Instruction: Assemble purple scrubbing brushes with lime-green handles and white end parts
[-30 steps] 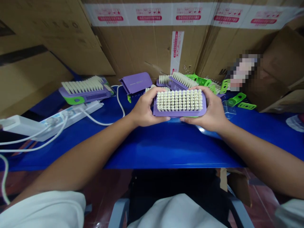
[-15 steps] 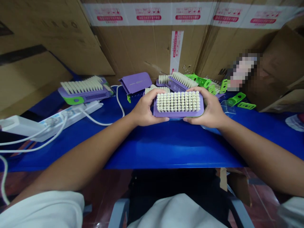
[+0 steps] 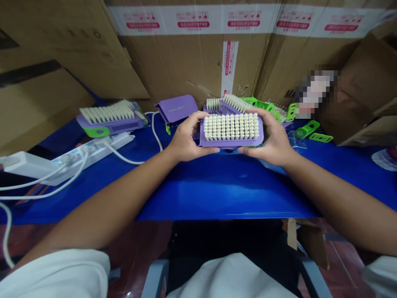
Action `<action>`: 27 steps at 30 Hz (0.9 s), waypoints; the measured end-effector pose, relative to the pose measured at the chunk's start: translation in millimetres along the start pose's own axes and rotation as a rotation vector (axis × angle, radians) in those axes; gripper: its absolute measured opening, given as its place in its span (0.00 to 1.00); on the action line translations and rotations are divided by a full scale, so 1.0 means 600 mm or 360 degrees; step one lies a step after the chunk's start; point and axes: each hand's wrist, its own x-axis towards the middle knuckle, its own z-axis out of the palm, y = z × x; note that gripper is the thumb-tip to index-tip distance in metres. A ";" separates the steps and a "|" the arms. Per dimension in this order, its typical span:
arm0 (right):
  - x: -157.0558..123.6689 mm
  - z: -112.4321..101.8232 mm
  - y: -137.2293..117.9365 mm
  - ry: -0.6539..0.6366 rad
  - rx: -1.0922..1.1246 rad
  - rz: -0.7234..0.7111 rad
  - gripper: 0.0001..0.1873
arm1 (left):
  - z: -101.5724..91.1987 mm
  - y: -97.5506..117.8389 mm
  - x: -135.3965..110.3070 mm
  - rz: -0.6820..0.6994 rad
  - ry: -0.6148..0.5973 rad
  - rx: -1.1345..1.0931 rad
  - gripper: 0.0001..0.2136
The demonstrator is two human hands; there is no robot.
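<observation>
2 hands (image 3: 186, 138), purple plastic brush (image 3: 231, 143) gripped, dense cream bristles (image 3: 231, 126)

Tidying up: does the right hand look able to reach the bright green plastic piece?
Probably yes: the bright green plastic piece lies just past the right hand, with only clear plastic nearby, though that hand grips a purple bristle brush.

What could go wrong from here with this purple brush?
The purple scrub brush is gripped only at its ends by the left hand and right hand, so it might slip onto the blue table. The white cable near the left hand might snag, and loose green plastic pieces could get knocked.
</observation>
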 end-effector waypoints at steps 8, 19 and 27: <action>-0.008 0.002 -0.007 -0.0066 -0.0188 -0.0013 0.58 | 0.001 0.030 -0.001 0.0130 -0.0023 0.0397 0.47; -0.010 0.005 -0.005 -0.0102 -0.0202 -0.0041 0.58 | 0.001 0.029 -0.001 0.0294 -0.0070 0.0447 0.47; 0.010 -0.016 -0.015 -0.0286 -0.0119 -0.0198 0.56 | -0.025 0.010 0.008 0.0424 -0.0329 0.0192 0.46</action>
